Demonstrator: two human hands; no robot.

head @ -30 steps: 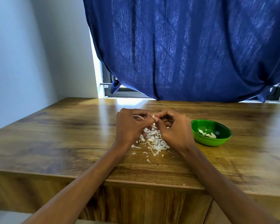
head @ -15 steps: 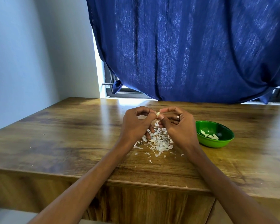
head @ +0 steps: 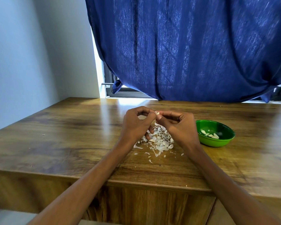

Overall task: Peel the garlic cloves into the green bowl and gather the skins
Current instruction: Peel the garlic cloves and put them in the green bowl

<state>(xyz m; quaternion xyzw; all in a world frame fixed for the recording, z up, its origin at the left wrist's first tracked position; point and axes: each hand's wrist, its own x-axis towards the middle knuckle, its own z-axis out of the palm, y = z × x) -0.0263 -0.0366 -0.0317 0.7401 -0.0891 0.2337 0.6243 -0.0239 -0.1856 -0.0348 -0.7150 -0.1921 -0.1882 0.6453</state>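
Clove [head: 157, 113] pinched between left hand [head: 135, 125] and right hand [head: 178, 127], fingertips of both gripping it | raised over skins [head: 159, 141] on table [head: 71, 135], likely so peel drops onto that heap | bowl [head: 215, 133] just right of right hand, peeled cloves inside, handy for dropping.

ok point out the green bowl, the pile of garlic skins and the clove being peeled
round green plastic bowl [head: 227, 140], head view, right rim
white papery garlic skin pile [head: 159, 142], head view, middle
small pale garlic clove [head: 157, 113], head view, exposed tip
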